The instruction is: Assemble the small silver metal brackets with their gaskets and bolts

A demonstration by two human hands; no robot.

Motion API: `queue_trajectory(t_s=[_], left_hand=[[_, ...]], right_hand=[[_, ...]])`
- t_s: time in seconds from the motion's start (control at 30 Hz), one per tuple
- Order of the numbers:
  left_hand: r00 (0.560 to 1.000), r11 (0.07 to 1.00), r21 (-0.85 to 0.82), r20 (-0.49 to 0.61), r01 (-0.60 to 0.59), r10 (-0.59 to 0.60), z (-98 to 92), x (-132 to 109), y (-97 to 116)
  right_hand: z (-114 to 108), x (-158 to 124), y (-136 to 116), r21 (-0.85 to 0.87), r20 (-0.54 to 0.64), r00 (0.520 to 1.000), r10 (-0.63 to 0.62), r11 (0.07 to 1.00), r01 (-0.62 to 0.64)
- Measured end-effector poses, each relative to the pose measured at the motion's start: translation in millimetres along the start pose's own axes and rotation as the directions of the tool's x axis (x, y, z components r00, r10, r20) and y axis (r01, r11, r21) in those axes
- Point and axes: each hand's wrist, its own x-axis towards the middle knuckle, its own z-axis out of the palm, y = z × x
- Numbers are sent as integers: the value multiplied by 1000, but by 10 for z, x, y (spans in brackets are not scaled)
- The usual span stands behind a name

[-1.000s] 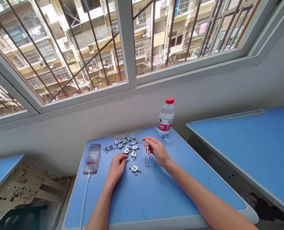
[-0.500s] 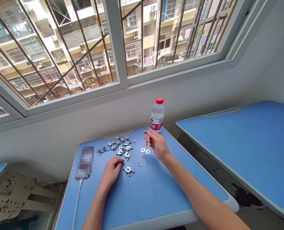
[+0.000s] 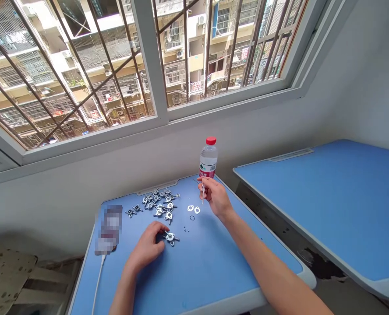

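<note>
My right hand (image 3: 216, 196) is closed on a thin screwdriver (image 3: 203, 194) held upright over the blue desk (image 3: 194, 271). Just left of it lie two small white gaskets (image 3: 193, 209), a dark ring (image 3: 192, 217) and some tiny dark bits. My left hand (image 3: 147, 245) rests on the desk with its fingers curled, touching one small metal valve part (image 3: 170, 237). A pile of several like metal parts (image 3: 158, 202) lies at the back of the desk.
A water bottle with a red cap (image 3: 208, 159) stands at the desk's back right corner. A blurred phone (image 3: 108, 228) with a white cable lies at the left. Another blue desk (image 3: 329, 201) stands to the right, across a gap. A barred window runs along the wall.
The view has swung to the right. My right hand lifted the screwdriver slightly and two white gaskets now lie on the desk beside it. My left hand stays by the single metal part.
</note>
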Motion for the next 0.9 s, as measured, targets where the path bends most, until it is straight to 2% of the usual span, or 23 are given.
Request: queue_trajectory(t_s=[0.2, 0.33, 0.5, 0.57, 0.7, 0.9], left_hand=[[1000, 994, 106, -5, 19, -19, 62, -15, 117], [1000, 994, 105, -1, 5, -5, 92, -3, 130], [1000, 998, 68, 0, -11, 11, 109, 1, 158], [1000, 998, 63, 12, -13, 12, 118, 3, 179], [1000, 998, 63, 30, -9, 7, 139, 0, 188], [1000, 998, 53, 18, -26, 25, 176, 2, 127]], right_hand=[[11, -9, 14, -34, 11, 1000, -13, 999, 13], [70, -45, 60, -77, 52, 999, -6, 997, 10], [211, -165, 153, -151, 148, 989, -1, 988, 23], [268, -248, 195, -200, 233, 972, -3, 978, 51], [334, -434, 259, -333, 500, 866, 9, 925, 182], [340, -592, 276, -408, 723, 691, -18, 795, 449]])
